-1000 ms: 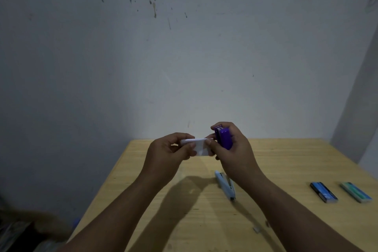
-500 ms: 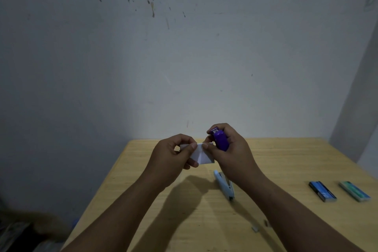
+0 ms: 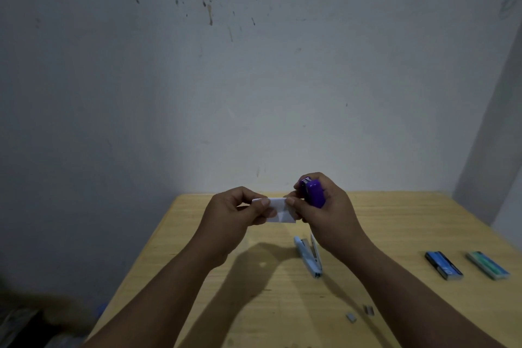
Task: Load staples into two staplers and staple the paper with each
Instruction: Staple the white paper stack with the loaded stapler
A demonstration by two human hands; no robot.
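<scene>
above the wooden table, the left hand pinches a small folded white paper at one end. the right hand grips a purple stapler and touches the paper's other end. on the table lie a light blue stapler, a blue staple box, a green staple box and loose staple strips.

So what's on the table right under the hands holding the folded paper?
Below the right hand a light blue stapler lies opened on the table, with the hands' shadow beside it. The wrist covers part of its raised arm.
</scene>
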